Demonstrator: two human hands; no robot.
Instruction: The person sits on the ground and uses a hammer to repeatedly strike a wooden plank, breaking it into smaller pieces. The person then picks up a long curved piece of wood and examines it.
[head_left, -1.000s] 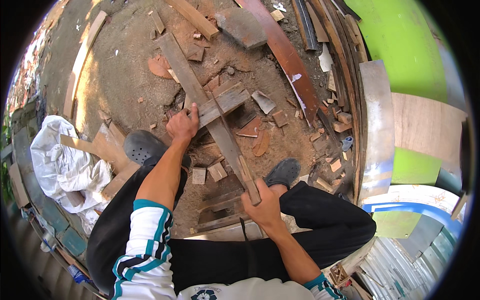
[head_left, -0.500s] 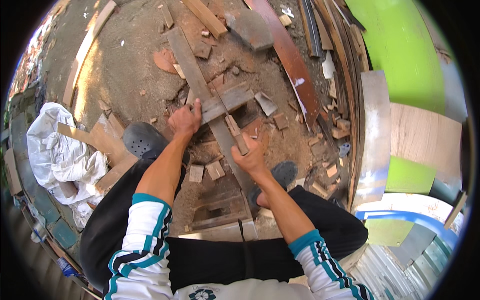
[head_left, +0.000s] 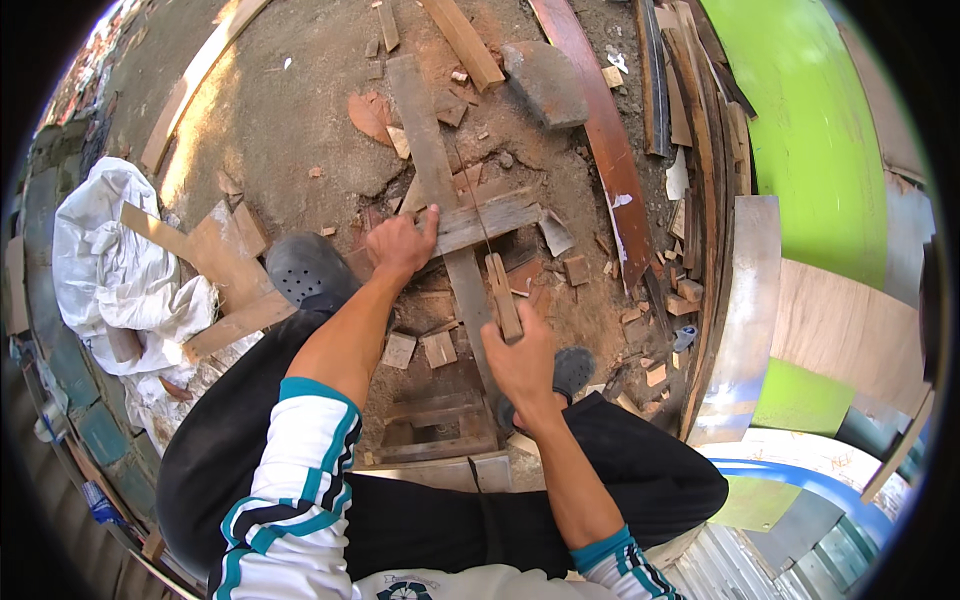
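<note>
My right hand [head_left: 522, 358] is wrapped round the wooden handle [head_left: 503, 295] of a handsaw. Its thin blade [head_left: 483, 215] points away from me and crosses a short weathered board [head_left: 500, 217]. My left hand [head_left: 398, 247] grips that board near its left end, thumb pointing up and away. The board lies crosswise at a long narrow plank [head_left: 425, 130], which runs from far ahead back toward my lap. The blade is to the right of my left hand, apart from it. How deep it sits in the wood is too fine to tell.
Wood offcuts [head_left: 438, 349] litter the dirt ground. A grey stone block [head_left: 545, 85] and a long reddish-brown board [head_left: 600, 130] lie ahead. Stacked planks [head_left: 712, 180] and green sheets [head_left: 800, 120] line the right. A white sack [head_left: 125, 270] stands left, near my clog [head_left: 310, 270].
My right hand has drawn the saw back toward me. My left hand stays on the board. The whole scene has shifted rightward in the picture as the view turned.
</note>
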